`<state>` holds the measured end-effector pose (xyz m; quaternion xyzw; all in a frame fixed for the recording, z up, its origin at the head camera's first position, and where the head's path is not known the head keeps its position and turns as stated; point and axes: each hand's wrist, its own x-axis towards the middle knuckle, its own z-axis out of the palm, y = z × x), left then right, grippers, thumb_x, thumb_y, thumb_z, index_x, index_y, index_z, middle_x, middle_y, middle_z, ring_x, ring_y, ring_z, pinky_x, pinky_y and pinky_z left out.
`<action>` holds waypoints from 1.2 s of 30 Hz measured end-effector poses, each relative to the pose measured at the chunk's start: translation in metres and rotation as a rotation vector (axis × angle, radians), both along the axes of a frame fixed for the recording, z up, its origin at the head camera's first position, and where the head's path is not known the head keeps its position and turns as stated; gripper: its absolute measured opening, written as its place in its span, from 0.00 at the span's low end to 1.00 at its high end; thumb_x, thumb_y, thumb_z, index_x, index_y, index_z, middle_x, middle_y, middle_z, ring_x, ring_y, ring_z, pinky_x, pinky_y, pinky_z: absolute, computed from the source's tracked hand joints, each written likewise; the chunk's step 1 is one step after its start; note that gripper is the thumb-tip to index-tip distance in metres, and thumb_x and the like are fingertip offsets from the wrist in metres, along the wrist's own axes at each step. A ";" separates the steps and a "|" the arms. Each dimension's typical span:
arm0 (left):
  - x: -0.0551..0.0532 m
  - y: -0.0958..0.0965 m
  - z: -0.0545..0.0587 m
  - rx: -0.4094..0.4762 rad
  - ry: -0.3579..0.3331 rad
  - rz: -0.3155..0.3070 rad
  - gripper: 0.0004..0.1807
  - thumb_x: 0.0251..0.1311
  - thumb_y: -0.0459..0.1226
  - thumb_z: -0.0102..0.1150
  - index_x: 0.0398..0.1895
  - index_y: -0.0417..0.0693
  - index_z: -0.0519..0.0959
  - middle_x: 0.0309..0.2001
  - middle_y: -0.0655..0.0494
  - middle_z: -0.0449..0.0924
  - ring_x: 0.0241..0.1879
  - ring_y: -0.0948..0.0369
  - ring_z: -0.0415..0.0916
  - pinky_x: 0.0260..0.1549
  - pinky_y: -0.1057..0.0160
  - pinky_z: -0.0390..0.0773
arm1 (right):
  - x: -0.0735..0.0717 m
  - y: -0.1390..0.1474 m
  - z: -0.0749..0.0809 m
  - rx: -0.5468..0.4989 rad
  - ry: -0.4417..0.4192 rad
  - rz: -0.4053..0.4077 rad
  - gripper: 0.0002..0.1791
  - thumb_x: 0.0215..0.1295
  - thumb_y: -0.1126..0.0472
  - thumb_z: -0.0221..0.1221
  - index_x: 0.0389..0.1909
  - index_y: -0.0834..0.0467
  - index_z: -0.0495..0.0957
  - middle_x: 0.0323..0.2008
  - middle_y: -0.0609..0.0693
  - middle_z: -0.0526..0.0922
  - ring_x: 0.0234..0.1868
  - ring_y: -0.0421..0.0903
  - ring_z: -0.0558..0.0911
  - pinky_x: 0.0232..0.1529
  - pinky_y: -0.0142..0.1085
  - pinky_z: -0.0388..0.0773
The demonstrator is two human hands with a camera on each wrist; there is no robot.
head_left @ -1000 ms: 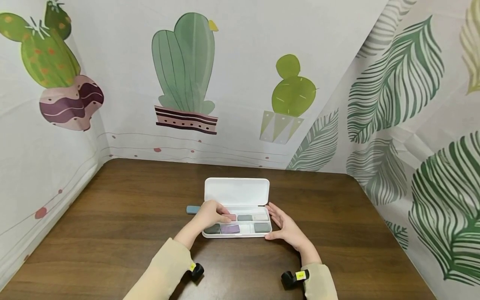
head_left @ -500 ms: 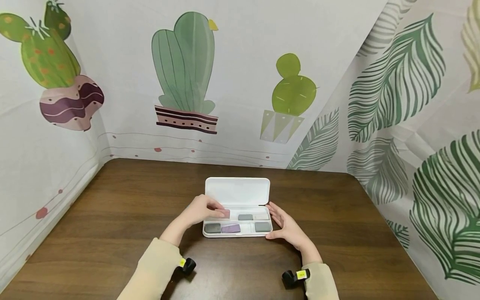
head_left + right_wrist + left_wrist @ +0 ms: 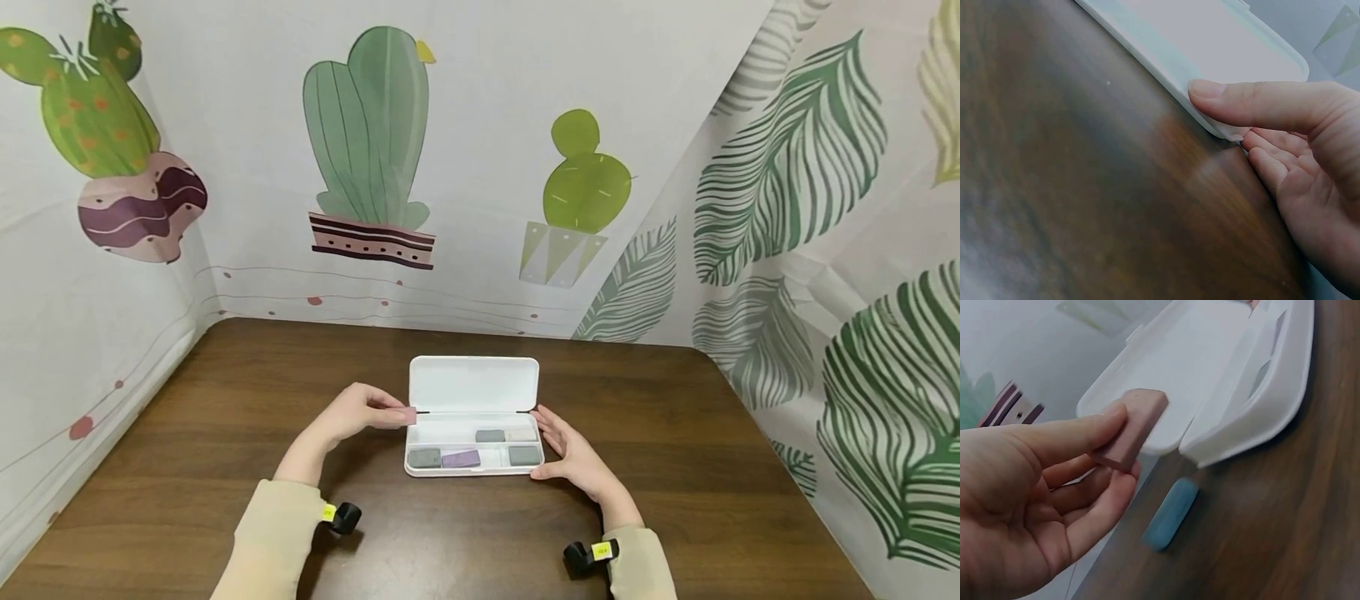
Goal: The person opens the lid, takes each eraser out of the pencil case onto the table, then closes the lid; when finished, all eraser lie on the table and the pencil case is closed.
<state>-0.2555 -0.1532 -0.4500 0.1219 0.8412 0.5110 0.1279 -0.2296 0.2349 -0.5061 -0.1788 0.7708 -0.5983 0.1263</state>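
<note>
Pink oblong block (image 3: 1136, 424) pinched, our left hand (image 3: 352, 415) hovers left of the white plastic case (image 3: 474, 383); our relaxed right hand (image 3: 576, 457) touches its right end.

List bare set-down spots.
Free: brown wooden table between beige sleeves, in front of the white plastic case; also its back row, left of the grey rectangular block. Crowded: case's left end (left hand, pink rectangular block, blue oblong bar), right end (right hand).
</note>
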 end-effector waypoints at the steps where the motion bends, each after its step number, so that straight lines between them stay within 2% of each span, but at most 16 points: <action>1: 0.000 -0.004 -0.001 -0.002 -0.012 0.006 0.17 0.53 0.43 0.72 0.40 0.39 0.87 0.41 0.50 0.87 0.43 0.62 0.80 0.46 0.60 0.79 | 0.000 0.000 -0.001 0.000 0.001 0.000 0.59 0.46 0.71 0.73 0.75 0.68 0.46 0.74 0.66 0.55 0.76 0.61 0.53 0.63 0.16 0.58; 5: 0.000 -0.021 -0.004 0.013 -0.037 -0.003 0.19 0.56 0.40 0.69 0.43 0.31 0.84 0.44 0.43 0.86 0.41 0.63 0.81 0.44 0.61 0.81 | -0.001 0.001 -0.003 -0.002 0.006 0.001 0.59 0.46 0.72 0.73 0.75 0.68 0.46 0.74 0.66 0.55 0.76 0.61 0.53 0.63 0.16 0.58; 10: 0.002 -0.040 -0.005 0.037 -0.082 0.037 0.21 0.59 0.38 0.67 0.46 0.26 0.81 0.46 0.39 0.85 0.38 0.65 0.83 0.43 0.62 0.83 | 0.000 0.000 -0.002 -0.001 0.006 0.005 0.58 0.46 0.71 0.73 0.75 0.68 0.46 0.74 0.66 0.55 0.76 0.61 0.53 0.63 0.16 0.57; 17: 0.006 -0.056 -0.005 0.036 -0.129 0.063 0.22 0.59 0.37 0.67 0.47 0.24 0.80 0.47 0.37 0.84 0.38 0.65 0.83 0.41 0.65 0.83 | 0.001 0.000 -0.001 0.020 0.006 -0.005 0.58 0.46 0.71 0.73 0.75 0.68 0.46 0.74 0.66 0.56 0.75 0.62 0.53 0.64 0.17 0.58; 24: 0.006 -0.058 -0.006 0.010 -0.147 0.107 0.21 0.58 0.36 0.67 0.46 0.24 0.80 0.46 0.37 0.85 0.36 0.66 0.83 0.39 0.66 0.83 | 0.001 0.000 0.000 0.017 0.009 -0.005 0.59 0.46 0.71 0.73 0.75 0.68 0.46 0.74 0.66 0.56 0.75 0.62 0.54 0.65 0.18 0.58; 31: 0.005 -0.053 -0.010 -0.083 -0.098 0.126 0.18 0.56 0.35 0.69 0.42 0.26 0.83 0.41 0.40 0.84 0.32 0.63 0.78 0.35 0.64 0.82 | 0.000 0.000 -0.002 0.014 0.003 -0.005 0.59 0.46 0.71 0.73 0.75 0.68 0.46 0.74 0.66 0.56 0.75 0.61 0.54 0.66 0.19 0.57; 36: 0.005 -0.049 -0.011 -0.121 -0.073 0.135 0.16 0.56 0.33 0.69 0.41 0.26 0.83 0.41 0.38 0.84 0.33 0.61 0.79 0.37 0.60 0.84 | 0.000 0.000 -0.001 0.013 0.000 -0.001 0.59 0.46 0.71 0.73 0.75 0.68 0.46 0.74 0.66 0.56 0.76 0.61 0.53 0.64 0.17 0.57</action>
